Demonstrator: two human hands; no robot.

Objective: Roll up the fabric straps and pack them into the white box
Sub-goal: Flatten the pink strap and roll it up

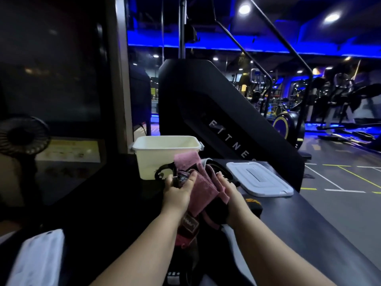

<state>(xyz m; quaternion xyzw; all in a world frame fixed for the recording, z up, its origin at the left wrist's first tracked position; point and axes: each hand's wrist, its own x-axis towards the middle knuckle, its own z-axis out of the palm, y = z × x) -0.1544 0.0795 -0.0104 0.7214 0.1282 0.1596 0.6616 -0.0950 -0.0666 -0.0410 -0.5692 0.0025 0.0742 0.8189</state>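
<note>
Head view is showing a dark counter (pixel 107 195) in a gym lit with blue light. At the far left, a small black fan (pixel 22 134) is standing on the counter, and a yellow printed card (pixel 70 150) is leaning just to its right. A white cloth (pixel 39 259) is lying at the near left corner.

At the far edge of the counter, the white box (pixel 162 153) is sitting upright with its top open; its contents are not showing from this angle.

The left hand (pixel 178 193) is working just in front of the box. Its fingers and thumb are curling round the black printed end of the pink fabric strap (pixel 203 186). The strap is being held between both hands, above the counter and near the box's near wall. It is partly folded over itself, and a black labelled tail (pixel 189 226) is hanging down toward the near edge.

The right hand (pixel 228 189) is gripping the right edge of the pink fold, with its fingers bending over the fabric. A yellow and black item (pixel 254 203) is lying just beside the right wrist.

To the right of the hands, the white lid (pixel 259 179) is lying flat on the counter, apart from the box.

Behind the counter, a black stair machine (pixel 226 120) is standing, and further exercise machines (pixel 340 100) are lining the far right.
</note>
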